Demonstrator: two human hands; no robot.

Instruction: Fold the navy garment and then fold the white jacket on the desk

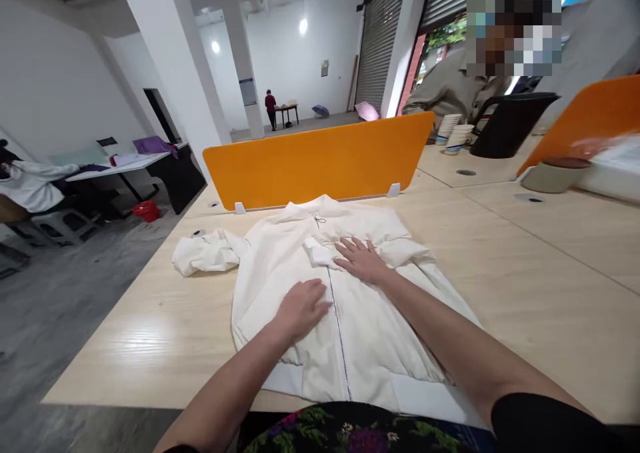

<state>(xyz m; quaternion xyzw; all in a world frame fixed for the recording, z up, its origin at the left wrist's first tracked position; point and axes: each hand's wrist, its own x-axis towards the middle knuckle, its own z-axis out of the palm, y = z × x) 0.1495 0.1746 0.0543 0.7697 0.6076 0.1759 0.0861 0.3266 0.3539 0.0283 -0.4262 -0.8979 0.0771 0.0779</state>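
Observation:
A cream zip-up jacket [280, 253] lies front side up on the light wooden table, its collar toward the orange divider and its hem toward me. Its metal zipper [338, 326] runs down the middle and looks closed. One sleeve [207, 253] is stretched out to the left in a crumpled heap. The other sleeve is folded across the chest, its white cuff [320, 253] near the zipper. My right hand [364, 261] rests flat on that folded sleeve, fingers spread beside the cuff. Over the left front panel is my left hand [303, 308], fingers loosely bent and apart, holding nothing.
An orange divider [320, 163] stands along the table's [135, 346] far side. Paper cups [457, 138], a black container [510, 126] and a greenish pot [555, 175] are at the right back. A person [450, 83] is behind them; another sits at the far left.

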